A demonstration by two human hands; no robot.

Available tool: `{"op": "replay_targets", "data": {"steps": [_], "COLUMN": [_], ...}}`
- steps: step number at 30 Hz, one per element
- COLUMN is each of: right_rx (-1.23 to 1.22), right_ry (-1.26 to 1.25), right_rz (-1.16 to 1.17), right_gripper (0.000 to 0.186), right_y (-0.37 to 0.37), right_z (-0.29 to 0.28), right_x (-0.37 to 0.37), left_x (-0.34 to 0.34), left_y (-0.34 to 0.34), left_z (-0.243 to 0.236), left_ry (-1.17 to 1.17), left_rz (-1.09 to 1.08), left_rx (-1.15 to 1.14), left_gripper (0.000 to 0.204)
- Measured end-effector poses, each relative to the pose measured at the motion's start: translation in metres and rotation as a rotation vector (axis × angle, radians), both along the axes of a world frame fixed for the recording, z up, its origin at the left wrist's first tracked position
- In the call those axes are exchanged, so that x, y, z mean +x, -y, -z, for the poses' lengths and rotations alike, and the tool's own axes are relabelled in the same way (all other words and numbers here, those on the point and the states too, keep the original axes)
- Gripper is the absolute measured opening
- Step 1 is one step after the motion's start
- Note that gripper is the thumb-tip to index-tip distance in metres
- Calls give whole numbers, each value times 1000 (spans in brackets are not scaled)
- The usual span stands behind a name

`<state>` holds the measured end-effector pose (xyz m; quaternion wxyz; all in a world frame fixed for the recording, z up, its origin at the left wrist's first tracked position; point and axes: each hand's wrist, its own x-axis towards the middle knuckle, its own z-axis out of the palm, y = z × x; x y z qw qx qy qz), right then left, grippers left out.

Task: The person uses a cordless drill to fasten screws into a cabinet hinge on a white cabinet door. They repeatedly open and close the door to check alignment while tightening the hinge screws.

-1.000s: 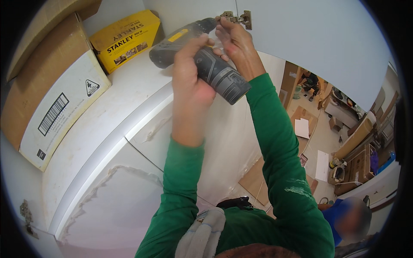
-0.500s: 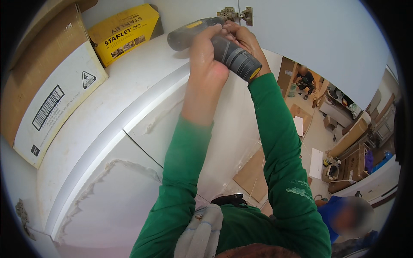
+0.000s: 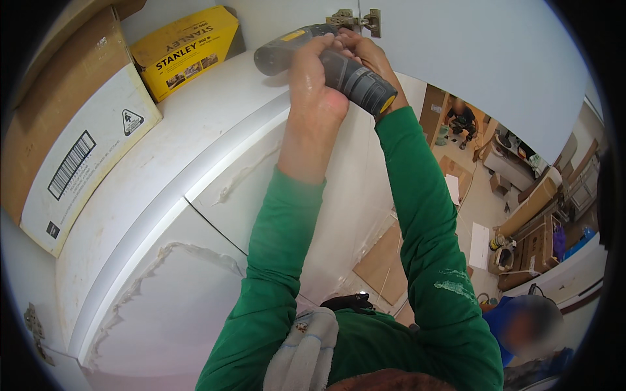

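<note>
My left hand (image 3: 316, 88) is closed around a grey and black cordless drill (image 3: 362, 85) with yellow accents, its battery end toward the lower right. The drill's nose points up to a metal hinge (image 3: 375, 23) on the white cabinet door (image 3: 482, 58). My right hand (image 3: 375, 55) has its fingers closed at the drill's nose, just below the hinge; what they grip is hidden behind the drill and fingers. A white shelf top (image 3: 137, 176) with a pale edge strip lies beneath my arms.
At left are an open cardboard box (image 3: 75, 85) and a yellow box (image 3: 182, 55); another hinge (image 3: 36, 332) sits lower left. Below right are the floor with cardboard (image 3: 385, 267), clutter (image 3: 528, 254), a crouching person (image 3: 463, 124) and a person in blue (image 3: 505, 326) nearby.
Over the last second my left hand and the drill have moved up and rightward, and the drill's rear has shifted right. Since half a second ago they have barely moved.
</note>
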<state>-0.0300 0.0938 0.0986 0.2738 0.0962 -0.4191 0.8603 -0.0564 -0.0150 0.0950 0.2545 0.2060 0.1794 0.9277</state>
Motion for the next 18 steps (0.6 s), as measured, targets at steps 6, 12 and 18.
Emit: {"op": "replay_targets", "data": {"steps": [6, 12, 18], "right_rx": [-8, 24, 153], "right_ry": [4, 20, 65], "right_rz": [3, -73, 297], "right_gripper": [26, 21, 26], "right_y": [-5, -24, -27], "right_z": [1, 2, 9], "right_x": [-12, -31, -24], "left_x": [-3, -3, -15], "left_y": [2, 3, 9], "left_z": [-1, -2, -10], "left_ry": [24, 35, 32], "left_rz": [50, 21, 49], "left_rx": [12, 6, -26], "left_gripper": [17, 19, 21]}}
